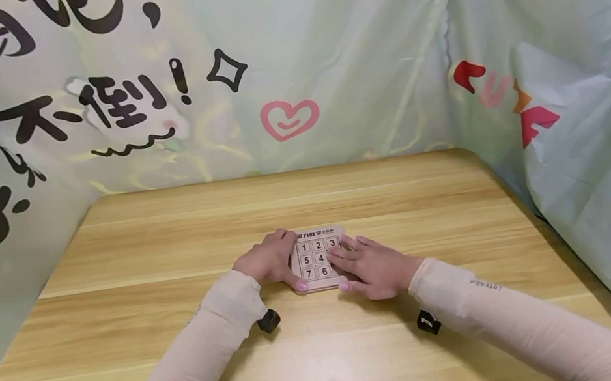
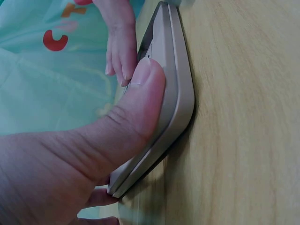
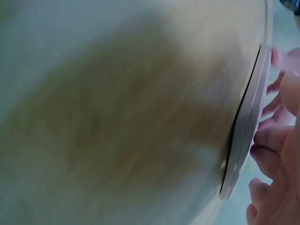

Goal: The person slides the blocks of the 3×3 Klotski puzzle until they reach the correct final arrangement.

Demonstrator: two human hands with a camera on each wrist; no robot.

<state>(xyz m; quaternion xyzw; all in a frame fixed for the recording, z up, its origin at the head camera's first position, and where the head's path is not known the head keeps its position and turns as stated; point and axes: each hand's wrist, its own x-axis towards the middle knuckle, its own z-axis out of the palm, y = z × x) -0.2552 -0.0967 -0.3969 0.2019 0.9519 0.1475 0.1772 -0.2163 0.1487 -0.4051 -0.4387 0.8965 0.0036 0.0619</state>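
A pale pink number slide puzzle (image 1: 321,258) lies on the wooden table between the two hands. Its visible tiles read 1, 2, 3 in the top row, 5, 4 in the middle and 7, 6 at the bottom. My left hand (image 1: 273,258) grips its left side, with the thumb (image 2: 145,89) on the near corner and fingers along the far left edge. From the right, my right hand (image 1: 375,267) reaches over the puzzle, its extended fingers touching the right column. Those fingers hide the lower right cells. The right wrist view shows the puzzle's thin side (image 3: 246,117) beneath the fingertips.
The wooden table (image 1: 330,358) has rounded far corners. Pale green printed sheets (image 1: 358,64) hang behind it and at both sides. Small black mounts (image 1: 268,321) sit under the wrists, and light sleeves (image 1: 507,312) cover both forearms.
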